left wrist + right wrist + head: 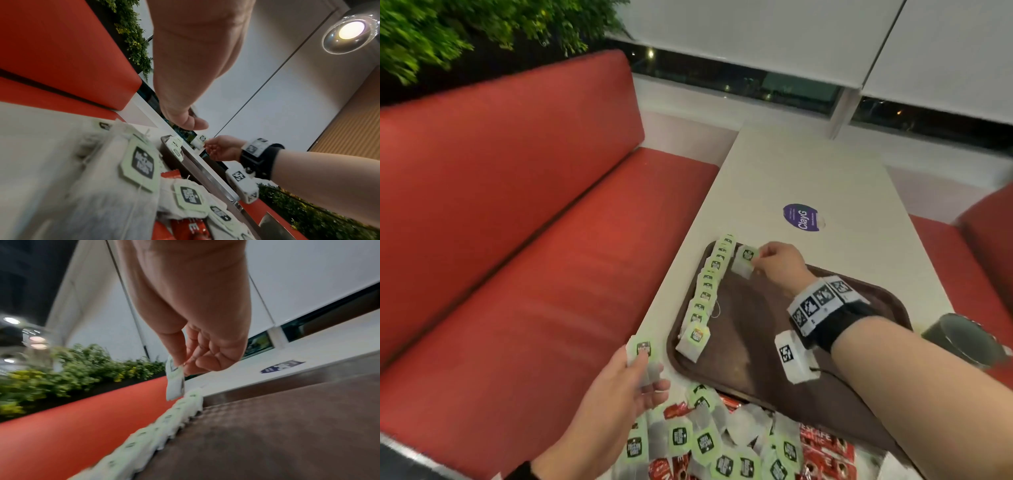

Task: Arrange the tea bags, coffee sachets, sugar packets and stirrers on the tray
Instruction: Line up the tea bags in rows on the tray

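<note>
My right hand (779,262) pinches a green-tagged white paper tea bag (745,261) above the brown plastic tray (756,342), frame centre; my left hand (619,383) grips another green-tagged tea bag (642,356), lower left

Right hand (779,263) pinching; left hand (619,383) seemingly curled

The heap of tea bags (709,442) and red sachets (825,452) is cut off by the lower edge of the head view. The right forearm (914,370) hides part of the tray (756,342). The dark cup (962,339) is blurred, possibly glass. Label print is unreadable.
</note>
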{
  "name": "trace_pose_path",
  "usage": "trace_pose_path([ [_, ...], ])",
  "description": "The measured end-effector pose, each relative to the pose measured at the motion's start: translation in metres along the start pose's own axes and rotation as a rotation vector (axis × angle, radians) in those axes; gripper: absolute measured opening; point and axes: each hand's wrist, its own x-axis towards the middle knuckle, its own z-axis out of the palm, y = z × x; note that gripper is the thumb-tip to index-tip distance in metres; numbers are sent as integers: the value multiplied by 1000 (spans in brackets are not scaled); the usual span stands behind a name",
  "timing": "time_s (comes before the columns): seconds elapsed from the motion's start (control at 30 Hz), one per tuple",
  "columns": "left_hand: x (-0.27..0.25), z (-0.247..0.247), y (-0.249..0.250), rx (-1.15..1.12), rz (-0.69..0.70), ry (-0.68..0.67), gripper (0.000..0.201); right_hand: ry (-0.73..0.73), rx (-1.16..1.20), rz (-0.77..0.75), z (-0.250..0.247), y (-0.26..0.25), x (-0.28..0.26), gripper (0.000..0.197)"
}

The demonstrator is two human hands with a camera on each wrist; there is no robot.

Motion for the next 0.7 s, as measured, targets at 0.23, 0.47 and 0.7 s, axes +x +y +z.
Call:
trace_pose_path([
  [0.23, -4, -19, -4, -45, 36, 79, 17, 89, -225, 112, 16, 12, 73, 27],
  [0.47, -3, -25, -6, -39, 14, 113, 17, 66, -399, 163, 29, 11, 92, 29],
  [0.7, -1, -15, -3, -34, 5, 72, 17, 185, -258, 117, 29, 22, 88, 26],
])
